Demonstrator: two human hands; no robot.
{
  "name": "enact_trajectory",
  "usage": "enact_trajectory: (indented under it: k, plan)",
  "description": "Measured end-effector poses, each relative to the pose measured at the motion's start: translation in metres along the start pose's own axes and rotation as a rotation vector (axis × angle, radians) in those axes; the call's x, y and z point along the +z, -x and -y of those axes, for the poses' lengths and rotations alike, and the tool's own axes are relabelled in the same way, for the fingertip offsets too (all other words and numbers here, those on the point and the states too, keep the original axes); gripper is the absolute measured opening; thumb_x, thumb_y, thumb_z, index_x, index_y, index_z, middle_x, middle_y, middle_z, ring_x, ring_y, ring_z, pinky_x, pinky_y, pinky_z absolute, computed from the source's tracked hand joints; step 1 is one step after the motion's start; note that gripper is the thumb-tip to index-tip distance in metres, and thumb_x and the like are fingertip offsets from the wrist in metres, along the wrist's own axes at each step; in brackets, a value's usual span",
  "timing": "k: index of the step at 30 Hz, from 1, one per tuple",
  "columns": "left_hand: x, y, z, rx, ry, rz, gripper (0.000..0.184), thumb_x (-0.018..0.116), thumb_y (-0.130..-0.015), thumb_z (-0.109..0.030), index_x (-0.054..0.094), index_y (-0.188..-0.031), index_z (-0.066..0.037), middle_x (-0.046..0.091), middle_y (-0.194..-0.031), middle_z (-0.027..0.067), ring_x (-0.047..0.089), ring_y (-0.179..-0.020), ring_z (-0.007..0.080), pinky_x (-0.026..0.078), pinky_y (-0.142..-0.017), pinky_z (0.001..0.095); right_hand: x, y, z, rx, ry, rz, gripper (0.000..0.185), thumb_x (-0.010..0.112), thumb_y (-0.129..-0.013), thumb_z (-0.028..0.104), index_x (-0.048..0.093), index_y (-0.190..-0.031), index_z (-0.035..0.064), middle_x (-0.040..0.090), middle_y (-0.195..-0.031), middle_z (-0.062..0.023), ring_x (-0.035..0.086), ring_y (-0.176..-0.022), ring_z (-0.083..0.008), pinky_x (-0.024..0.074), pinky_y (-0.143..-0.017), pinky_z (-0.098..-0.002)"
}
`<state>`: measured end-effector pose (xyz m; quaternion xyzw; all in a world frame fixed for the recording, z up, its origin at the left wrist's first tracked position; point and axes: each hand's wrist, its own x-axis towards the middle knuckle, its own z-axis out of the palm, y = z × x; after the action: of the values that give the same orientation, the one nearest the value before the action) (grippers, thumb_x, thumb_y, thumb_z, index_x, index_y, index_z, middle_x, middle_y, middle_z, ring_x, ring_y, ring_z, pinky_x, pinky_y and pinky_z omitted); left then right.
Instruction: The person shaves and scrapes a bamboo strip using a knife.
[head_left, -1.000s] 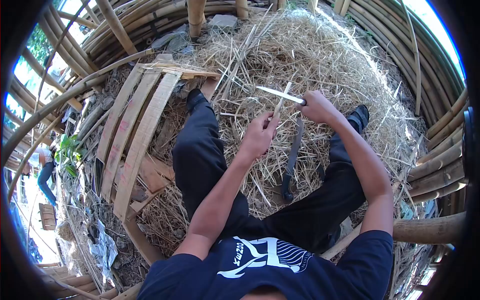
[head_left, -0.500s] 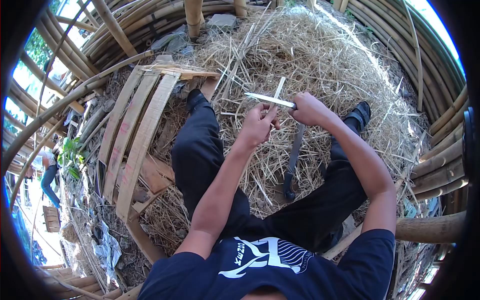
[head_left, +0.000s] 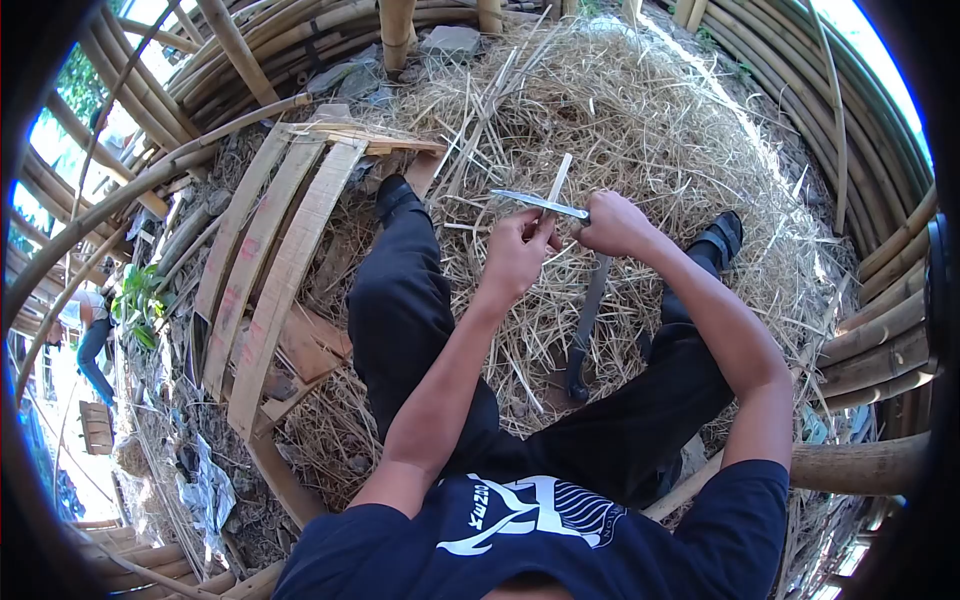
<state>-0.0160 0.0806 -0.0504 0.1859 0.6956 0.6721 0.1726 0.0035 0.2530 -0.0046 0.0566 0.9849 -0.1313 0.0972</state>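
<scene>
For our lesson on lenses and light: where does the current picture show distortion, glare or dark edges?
Head view: the bamboo poles at upper right look bowed, and the corners go black; head view: the daylight beyond them washes out to white; head view: a sunlit streak crosses the straw; head view: the knife blade shines pale.
</scene>
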Motion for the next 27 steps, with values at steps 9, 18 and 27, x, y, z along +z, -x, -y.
enact_trajectory:
  k: [9,18,27]
  plan:
    - [0.004,0.002,0.008,-0.067,0.159,0.015,0.016,0.051,-0.096,-0.013,0.061,-0.086,-0.004,0.047,-0.062,-0.004,0.034,-0.047,0.0019,0.025,-0.039,0.0194,0.001,-0.012,0.002,0.088,0.034,0.016,0.024,0.058,-0.067,0.017,0.064,-0.072,-0.006,0.064,-0.078,-0.026,0.065,-0.077,-0.0389,0.0531,-0.074,-0.0437]
    - [-0.006,-0.001,0.017,-0.203,0.231,0.025,0.017,0.049,-0.097,-0.015,0.06,-0.094,-0.002,0.046,-0.062,-0.0025,0.034,-0.044,0.0025,0.028,-0.038,0.0184,0.0,-0.043,-0.017,0.093,0.151,-0.09,0.025,0.063,-0.067,0.021,0.068,-0.076,-0.0013,0.067,-0.081,-0.0224,0.066,-0.079,-0.0359,0.053,-0.075,-0.0414]
    - [-0.013,0.002,0.002,-0.254,0.229,0.035,0.019,0.048,-0.098,-0.014,0.058,-0.107,-0.001,0.047,-0.063,-0.0018,0.033,-0.043,0.0023,0.028,-0.037,0.0193,-0.006,-0.058,-0.034,0.228,0.117,-0.061,0.022,0.059,-0.07,0.02,0.068,-0.077,0.0005,0.068,-0.085,-0.0195,0.067,-0.079,-0.0325,0.0534,-0.076,-0.0404]
